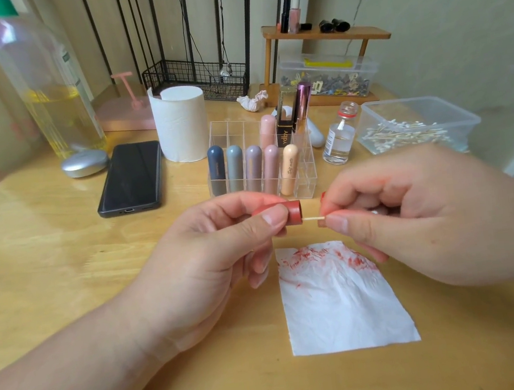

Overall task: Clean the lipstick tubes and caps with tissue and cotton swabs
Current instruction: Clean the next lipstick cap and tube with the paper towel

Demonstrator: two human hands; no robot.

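Note:
My left hand grips a red lipstick cap, held sideways with its open end to the right. My right hand pinches a cotton swab whose thin stick runs into the cap's mouth; the swab's tip is hidden inside. Below the hands a white tissue lies flat on the table, smeared red along its top. A clear organizer behind the hands holds several pastel lipstick tubes. A clear tub of cotton swabs stands at the right.
A tissue roll, a black phone, a small glass bottle, a big bottle of yellow liquid, a silver oval case and a crumpled tissue stand on the wooden table. A wooden shelf with cosmetics is at the back.

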